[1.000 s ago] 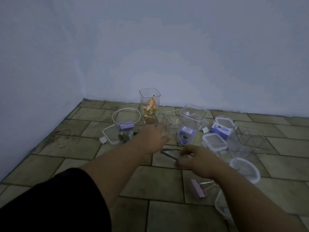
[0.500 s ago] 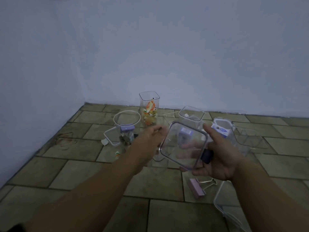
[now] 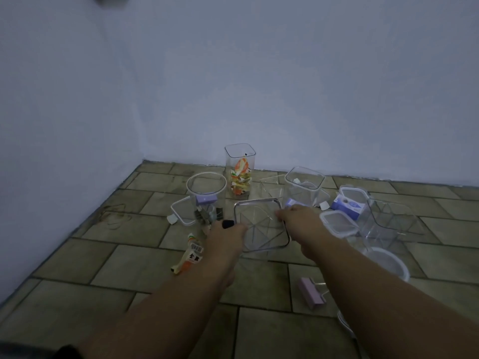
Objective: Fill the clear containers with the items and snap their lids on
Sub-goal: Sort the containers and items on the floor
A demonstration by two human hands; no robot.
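A clear square lid (image 3: 261, 224) with a dark rim and a black tab lies flat over the mouth of a clear square container whose bottom edges show through it. My left hand (image 3: 228, 235) grips the lid's left edge beside the tab. My right hand (image 3: 298, 221) holds its right edge. Behind stand a tall square container with orange and yellow packets (image 3: 239, 174), a round container with clips (image 3: 206, 198) and another square container (image 3: 304, 187). A snack packet (image 3: 191, 255) and a pink binder clip (image 3: 309, 292) lie loose on the floor.
The floor is tiled, with walls close behind and to the left. Loose lids lie at the left (image 3: 181, 212), the right (image 3: 337, 224) and the near right (image 3: 386, 263). A clear container (image 3: 388, 221) and a purple box (image 3: 348, 206) sit at the right. A thin wire (image 3: 114, 216) lies at the left.
My right hand picked the lid up off the floor and tilted it in the air. Now both hands have brought it down flat onto the container. The snack packet has come into view.
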